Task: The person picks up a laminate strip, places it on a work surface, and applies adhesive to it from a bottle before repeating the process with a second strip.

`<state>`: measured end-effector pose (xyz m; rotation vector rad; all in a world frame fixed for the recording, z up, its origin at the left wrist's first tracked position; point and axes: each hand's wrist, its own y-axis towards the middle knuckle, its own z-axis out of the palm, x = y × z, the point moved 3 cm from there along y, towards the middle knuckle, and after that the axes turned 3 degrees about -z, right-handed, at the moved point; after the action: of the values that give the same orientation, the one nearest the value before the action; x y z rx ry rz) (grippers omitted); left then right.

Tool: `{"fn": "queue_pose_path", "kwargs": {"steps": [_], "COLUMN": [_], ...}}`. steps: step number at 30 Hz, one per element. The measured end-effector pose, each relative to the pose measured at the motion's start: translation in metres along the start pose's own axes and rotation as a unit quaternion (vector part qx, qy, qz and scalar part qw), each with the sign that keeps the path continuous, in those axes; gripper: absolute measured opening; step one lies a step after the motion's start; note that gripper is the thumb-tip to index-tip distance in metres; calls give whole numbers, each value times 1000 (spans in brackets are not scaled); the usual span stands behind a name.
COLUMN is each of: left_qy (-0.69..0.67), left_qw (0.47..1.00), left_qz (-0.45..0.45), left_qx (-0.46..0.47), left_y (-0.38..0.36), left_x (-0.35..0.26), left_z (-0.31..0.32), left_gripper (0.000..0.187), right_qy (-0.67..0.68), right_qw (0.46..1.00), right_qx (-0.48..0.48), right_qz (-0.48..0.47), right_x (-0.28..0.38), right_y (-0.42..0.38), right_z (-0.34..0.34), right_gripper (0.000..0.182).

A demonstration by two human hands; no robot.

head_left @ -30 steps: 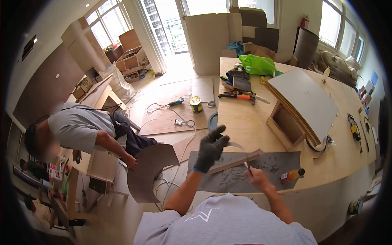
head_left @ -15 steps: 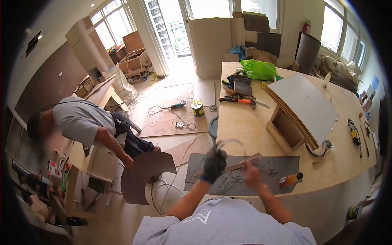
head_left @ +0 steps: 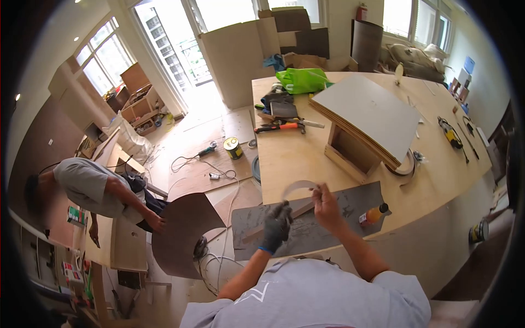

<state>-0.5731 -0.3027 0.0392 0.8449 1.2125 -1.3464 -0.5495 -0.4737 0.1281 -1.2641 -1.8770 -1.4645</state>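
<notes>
A thin pale flexible strip (head_left: pixel 299 184) bows upward between my hands. My bare right hand (head_left: pixel 327 209) pinches its right end. The gloved left hand (head_left: pixel 276 225) is curled at the other end, its fingertips slightly blurred. Beneath them, a narrow wooden batten (head_left: pixel 252 235) lies slantwise on a dark grey, scuffed sheet (head_left: pixel 350 203) at the table's near edge; my hands cover part of it. Right of my right hand, a bottle of orange liquid (head_left: pixel 373 214) with a black cap lies tilted on the sheet.
The plywood table (head_left: pixel 459 158) carries a white-topped panel stack (head_left: pixel 377 117) over a wooden box (head_left: pixel 350 156), a hammer (head_left: pixel 281 127), a green bag (head_left: pixel 301 80) and a yellow power tool (head_left: pixel 449 133). At left a co-worker (head_left: pixel 93 186) holds a curved brown sheet (head_left: pixel 183 235). Cables and a tin (head_left: pixel 232 148) occupy the floor.
The view has swung right, shifting the scene left. My right hand has risen to the strip's right end, and my left hand has dropped lower. The co-worker has bent further over the bench.
</notes>
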Motion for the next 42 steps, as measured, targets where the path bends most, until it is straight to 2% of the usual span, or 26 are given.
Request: {"fn": "queue_pose_path", "kwargs": {"steps": [2, 4, 6, 7, 8, 9, 10, 11, 14, 15, 17, 19, 20, 21, 22, 24, 26, 27, 30, 33, 36, 39, 42], "left_qy": [-31, -40, 21, 86, 203, 340, 458, 446, 591, 587, 600, 644, 651, 658, 666, 670, 662, 661, 646, 645, 692, 659, 671], "left_qw": [998, 998, 1000, 994, 967, 901, 799, 811, 745, 739, 733, 708, 699, 690, 681, 675, 675, 681, 689, 689, 653, 678, 680], "left_qz": [-49, -31, 16, -8, 26, 135, 240, 196, 172, 249, 240, 221, 228, 234, 239, 236, 261, 243, 278, 290, 259, 296, 266], "left_qx": [-14, -34, 6, 62, 153, 232, 308, 324, 258, 217, 211, 188, 190, 189, 188, 201, 196, 201, 175, 159, 167, 133, 125], "left_y": [2, 19, 21, 25, 26, 22, 10, -2, -16, -17, -20, -22, -20, -18, -16, -15, -13, -12, -17, -21, -32, -38, -31], "left_x": [-61, -89, -110, -99, -76, -51, -30, -16, 36, 57, 67, 64, 66, 67, 67, 67, 64, 65, 56, 56, 53, 54, 61], "left_z": [-11, -31, -40, -47, -54, -61, -63, -59, -51, -56, -49, -33, -27, -22, -15, -7, -3, -3, -1, -20, -43, -47, -40], "left_gripper": [37, 34, 32, 34, 43, 48, 54, 52, 40, 38, 39, 41, 41, 41, 41, 44, 46, 51, 53, 46, 38, 39, 36], "right_qy": [-43, -104, -214, -265, -314, -344, -373, -403, -481, -455, -398, -241, -154, -174, -95, 64, -131, -224, -41, -39, 31, 26, 64], "right_qw": [994, 978, 952, 937, 919, 907, 894, 890, 869, 885, 914, 952, 943, 943, 926, 852, 905, 910, 964, 941, 950, 974, 961], "right_qx": [93, 180, 218, 228, 239, 244, 248, 211, 104, 90, 56, 25, 10, -52, -111, -220, -254, -266, -150, -160, -114, -112, -70], "right_qz": [-25, -32, 2, 2, 3, 2, 5, -22, -46, -41, -49, 186, 296, 279, 347, 471, 315, 225, 215, 295, 288, 197, 260], "right_x": [-17, -60, -96, -104, -112, -122, -132, -135, -101, -83, -61, -79, -92, -126, -132, -145, -163, -169, -182, -177, -158, -126, -156], "right_y": [-29, -69, -96, -104, -112, -116, -120, -119, -111, -114, -118, -148, -165, -187, -191, -198, -190, -185, -160, -155, -160, -147, -161], "right_z": [5, 4, -18, -30, -40, -48, -56, -63, -77, -83, -93, -108, -113, -122, -133, -144, -146, -146, -144, -140, -135, -122, -106], "right_gripper": [10, 10, 13, 14, 16, 20, 25, 30, 38, 38, 39, 45, 49, 50, 50, 49, 50, 50, 57, 56, 55, 52, 53]}}
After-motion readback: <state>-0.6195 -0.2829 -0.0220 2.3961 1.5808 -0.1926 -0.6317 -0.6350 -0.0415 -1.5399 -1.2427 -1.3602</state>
